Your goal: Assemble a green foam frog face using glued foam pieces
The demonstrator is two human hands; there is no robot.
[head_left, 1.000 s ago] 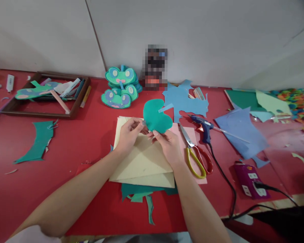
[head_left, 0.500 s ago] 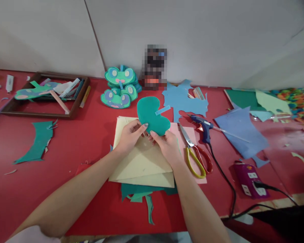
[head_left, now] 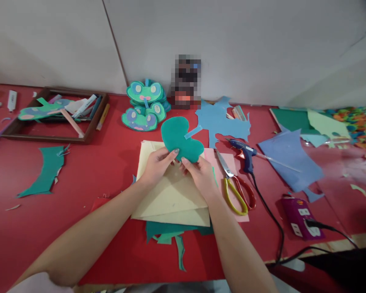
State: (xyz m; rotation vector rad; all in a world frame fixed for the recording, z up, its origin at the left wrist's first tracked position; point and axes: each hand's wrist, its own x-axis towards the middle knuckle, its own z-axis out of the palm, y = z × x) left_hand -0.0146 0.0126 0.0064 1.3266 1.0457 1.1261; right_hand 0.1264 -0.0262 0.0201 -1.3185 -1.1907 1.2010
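Observation:
A teal felt cutout [head_left: 176, 134] with rounded lobes is held up between both hands, and a light blue strip [head_left: 193, 132] sticks out from the notch in its upper edge. My left hand [head_left: 159, 163] pinches its lower left edge, thumb on the front. At its lower right edge my right hand [head_left: 199, 171] grips it the same way. Beneath the hands lie cream felt sheets [head_left: 171, 199], over teal and green scraps [head_left: 167, 236]. Scissors [head_left: 233, 183] with one yellow and one red handle lie right of my right hand on a pink sheet [head_left: 212, 154].
Finished frog-like felt faces [head_left: 144, 103] are stacked at the back. A glue gun [head_left: 245, 152] with a cord lies right, near blue felt [head_left: 289, 158] and a purple power box [head_left: 301, 217]. A brown frame [head_left: 45, 138] holding markers stands left. A pixelated upright object [head_left: 186, 81] leans on the wall.
The teal cutout and its blue strip have shifted slightly left and turned a little in my hands. Both hands keep their hold; the other things lie as before.

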